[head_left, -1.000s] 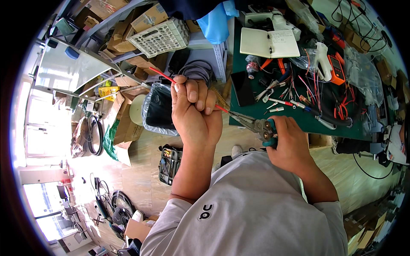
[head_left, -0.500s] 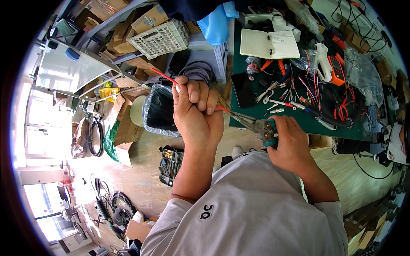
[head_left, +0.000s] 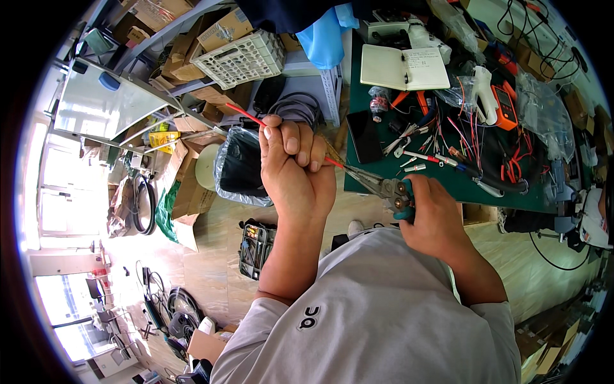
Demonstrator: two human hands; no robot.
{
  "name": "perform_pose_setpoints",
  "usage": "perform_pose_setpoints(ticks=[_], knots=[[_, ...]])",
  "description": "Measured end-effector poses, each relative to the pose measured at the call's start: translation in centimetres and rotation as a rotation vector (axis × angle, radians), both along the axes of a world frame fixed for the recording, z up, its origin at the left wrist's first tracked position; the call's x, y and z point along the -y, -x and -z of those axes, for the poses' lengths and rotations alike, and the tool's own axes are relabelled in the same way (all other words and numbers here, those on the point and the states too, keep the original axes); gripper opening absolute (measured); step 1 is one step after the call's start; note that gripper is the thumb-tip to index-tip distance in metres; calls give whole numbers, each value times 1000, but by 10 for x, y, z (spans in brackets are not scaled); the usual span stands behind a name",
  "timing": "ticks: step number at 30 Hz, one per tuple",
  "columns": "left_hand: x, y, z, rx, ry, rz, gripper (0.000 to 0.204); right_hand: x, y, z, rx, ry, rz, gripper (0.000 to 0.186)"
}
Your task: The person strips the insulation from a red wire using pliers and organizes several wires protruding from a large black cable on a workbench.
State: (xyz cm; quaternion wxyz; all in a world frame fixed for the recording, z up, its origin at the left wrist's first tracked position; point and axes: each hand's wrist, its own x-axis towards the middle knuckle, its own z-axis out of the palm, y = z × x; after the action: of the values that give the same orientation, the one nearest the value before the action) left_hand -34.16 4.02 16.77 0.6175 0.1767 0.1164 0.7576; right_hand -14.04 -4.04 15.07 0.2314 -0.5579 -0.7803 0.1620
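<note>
My left hand [head_left: 293, 169] is closed round a red wire [head_left: 242, 111], which sticks out past my thumb toward the upper left and past my little finger toward the right. My right hand [head_left: 432, 214] grips pliers with teal handles [head_left: 396, 198]. Their long metal jaws point up-left and meet the wire's right end; whether they bite on it is too small to tell. Just beyond the pliers, on the green bench mat [head_left: 460, 198], lie a dark phone [head_left: 364, 136], loose wires [head_left: 470, 141] and a small metal connector [head_left: 414, 168].
An open notebook [head_left: 425, 70], an orange meter [head_left: 504, 110] and orange-handled tools [head_left: 422, 102] sit on the bench. Left are a lined bin [head_left: 238, 169], cardboard boxes [head_left: 185, 217] and shelving with a white crate [head_left: 240, 59]. An open toolbox [head_left: 256, 249] rests on the floor.
My left hand has shifted very slightly right with the red wire. My right hand and the pliers have barely moved, and both hands keep their grips.
</note>
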Motion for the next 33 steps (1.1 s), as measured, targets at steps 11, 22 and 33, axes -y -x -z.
perform_pose_setpoints(ticks=[11, 22, 33], knots=[[1, 2, 2, 15, -10, -22, 18, -1, 3, 1, 22, 51, 2, 55], [0, 1, 3, 12, -10, -28, 18, -1, 2, 2, 35, 11, 0, 59], [3, 3, 4, 20, 9, -18, 19, 6, 7, 3, -5, 80, 44, 54]])
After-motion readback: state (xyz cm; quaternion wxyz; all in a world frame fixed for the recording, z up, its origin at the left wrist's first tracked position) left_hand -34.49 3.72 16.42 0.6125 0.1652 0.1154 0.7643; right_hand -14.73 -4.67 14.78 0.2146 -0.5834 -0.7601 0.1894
